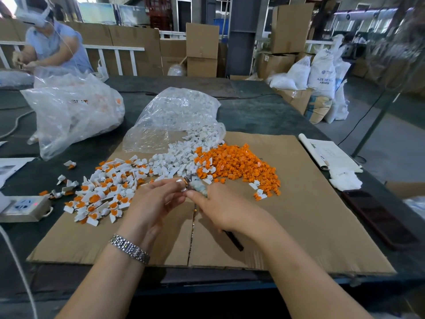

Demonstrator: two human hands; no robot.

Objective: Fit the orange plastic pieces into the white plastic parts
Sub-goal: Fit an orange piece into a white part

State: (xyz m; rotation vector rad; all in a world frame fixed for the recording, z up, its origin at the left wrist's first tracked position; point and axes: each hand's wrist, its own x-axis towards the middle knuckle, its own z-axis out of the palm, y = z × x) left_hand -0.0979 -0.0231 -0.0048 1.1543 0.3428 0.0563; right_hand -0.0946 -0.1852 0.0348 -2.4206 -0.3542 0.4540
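Over the near middle of the cardboard sheet (299, 226), the left hand (151, 203) and right hand (220, 210) meet fingertip to fingertip, fingers pinching a small white-and-orange part (185, 183), apparently pressing it together. Beyond them lie assembled pieces (103, 192) at left, white parts (170, 160) centrally and orange pieces (239, 164) at right, sorted within reach.

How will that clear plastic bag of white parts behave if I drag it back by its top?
The clear bag looks thin and crinkled, so it would likely flop and stretch rather than slide as one body. Its mouth lies open toward the white parts on the cardboard, so more would probably spill. It seems light for its bulk.
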